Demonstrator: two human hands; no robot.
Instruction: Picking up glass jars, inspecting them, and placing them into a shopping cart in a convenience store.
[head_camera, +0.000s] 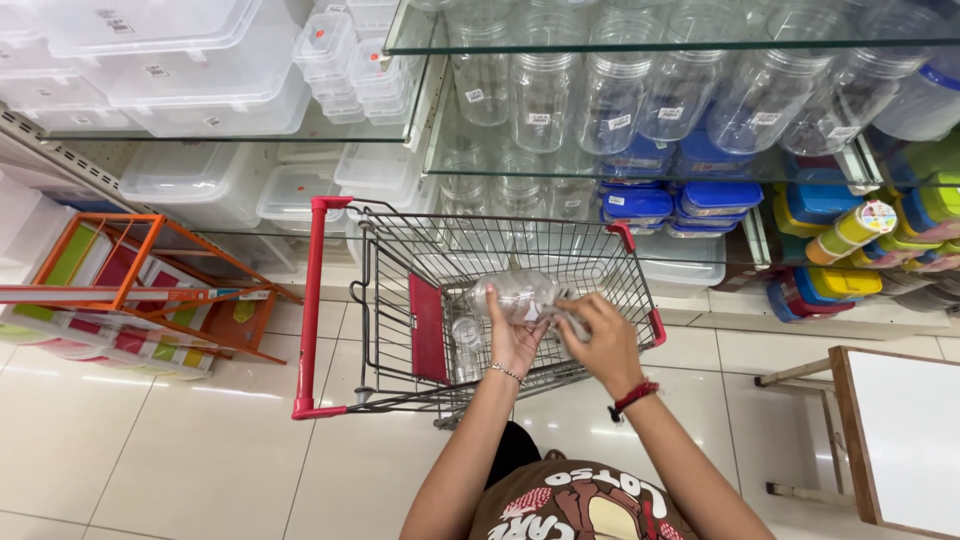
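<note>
Over a wire shopping cart with red trim, I hold a clear plastic jar on its side. My left hand cups it from below, a thin bracelet on the wrist. My right hand, with a red cord on the wrist, grips the jar's right end, where the lid sits. Another clear jar lies in the cart below my hands.
Glass shelves ahead carry rows of clear jars, clear storage boxes and blue-lidded containers. An orange metal rack stands on the left. A white-topped wooden table is at the right on the tiled floor.
</note>
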